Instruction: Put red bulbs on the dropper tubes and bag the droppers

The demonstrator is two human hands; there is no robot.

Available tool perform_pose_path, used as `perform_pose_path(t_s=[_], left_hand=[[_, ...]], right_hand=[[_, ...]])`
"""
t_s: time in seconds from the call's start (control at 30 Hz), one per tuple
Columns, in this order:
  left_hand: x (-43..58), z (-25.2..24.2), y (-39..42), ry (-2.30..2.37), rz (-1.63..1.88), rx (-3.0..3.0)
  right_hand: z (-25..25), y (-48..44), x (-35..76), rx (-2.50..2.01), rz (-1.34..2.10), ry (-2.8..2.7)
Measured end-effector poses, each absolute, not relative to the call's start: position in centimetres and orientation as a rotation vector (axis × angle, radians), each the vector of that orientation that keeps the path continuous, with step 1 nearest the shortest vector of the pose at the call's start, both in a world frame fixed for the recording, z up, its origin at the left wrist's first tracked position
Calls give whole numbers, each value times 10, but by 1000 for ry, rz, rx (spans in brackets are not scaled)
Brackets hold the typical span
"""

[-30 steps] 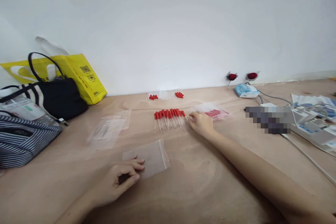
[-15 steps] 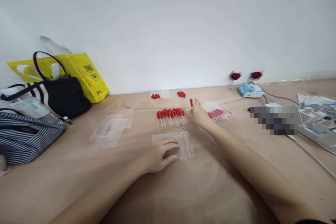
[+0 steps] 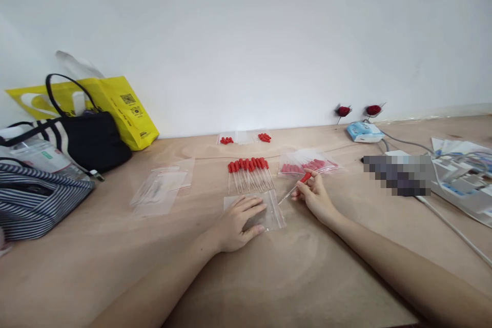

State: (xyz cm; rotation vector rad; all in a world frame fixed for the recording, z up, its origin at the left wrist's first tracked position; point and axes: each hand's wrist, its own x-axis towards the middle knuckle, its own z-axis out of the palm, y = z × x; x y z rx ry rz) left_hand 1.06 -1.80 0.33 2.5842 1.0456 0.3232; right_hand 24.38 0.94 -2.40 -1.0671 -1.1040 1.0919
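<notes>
My left hand (image 3: 242, 221) lies with its fingers spread on a small clear zip bag (image 3: 273, 215). Between the fingers and thumb of my right hand (image 3: 313, 196) is a dropper (image 3: 305, 178) with a red bulb and a thin clear tube. Its tube slants down to the left, its tip close to the bag's zip edge; whether it touches I cannot tell. Just beyond the bag, several red-bulbed droppers (image 3: 249, 166) lie side by side, bulbs away from me. Behind my right hand, another clear bag (image 3: 326, 156) holds more droppers, their red bulbs toward me.
Flat clear bags (image 3: 161, 189) lie at left on the wooden table (image 3: 246, 287). Near the wall are two clusters of red bulbs (image 3: 226, 140) on clear bags. Bags, one yellow (image 3: 130, 118), crowd the far left. At right are a blue tissue pack (image 3: 363, 132), cables and a power strip (image 3: 467, 184).
My right hand has come toward me from the far side, bringing the dropper down beside the zip bag. My left hand stays on the bag, and the view has shifted slightly.
</notes>
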Motion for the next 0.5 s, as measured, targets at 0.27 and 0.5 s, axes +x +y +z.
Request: perform_pose_path(t_s=[0.27, 0.5], left_hand=[[10, 4, -18, 1044, 308, 2599], [9, 2, -19, 1107, 382, 2563]], right_hand=[[-20, 3, 236, -1036, 1221, -1018], [-20, -8, 236, -1065, 1336, -1113]])
